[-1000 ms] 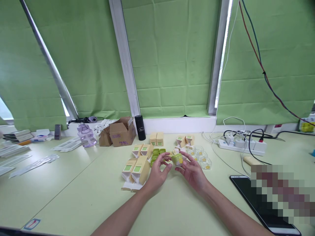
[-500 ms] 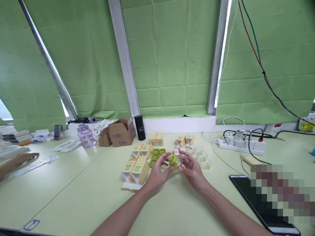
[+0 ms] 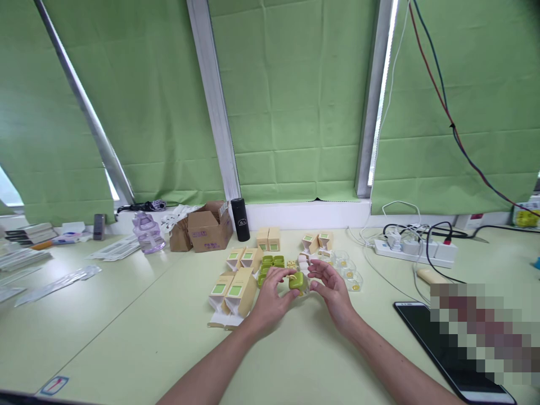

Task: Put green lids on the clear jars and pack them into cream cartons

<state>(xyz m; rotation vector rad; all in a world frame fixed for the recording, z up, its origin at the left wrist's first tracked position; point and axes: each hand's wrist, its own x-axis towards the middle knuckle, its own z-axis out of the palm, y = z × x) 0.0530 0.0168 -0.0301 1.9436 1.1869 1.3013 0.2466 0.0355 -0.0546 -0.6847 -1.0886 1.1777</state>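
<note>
My left hand pinches a small green-topped piece with a pale loop and a clear part under the green; its exact kind I cannot make out. Close on its right, my right hand has its fingers apart and looks free of it. Behind my left hand lie several green square caps in rows. Small yellow pieces and white pieces sit beyond the held piece. Clear rounded cups with yellow centres stand past my right hand.
Open cream cartons stand left of my hands, with more cartons behind. Farther back are a brown cardboard box, a black bottle and a purple bottle. A power strip and a phone lie right.
My right hand's fingers have come off the green-topped piece and spread, while my left hand keeps it and has turned it a little. Another person's hand at far left has left the view.
</note>
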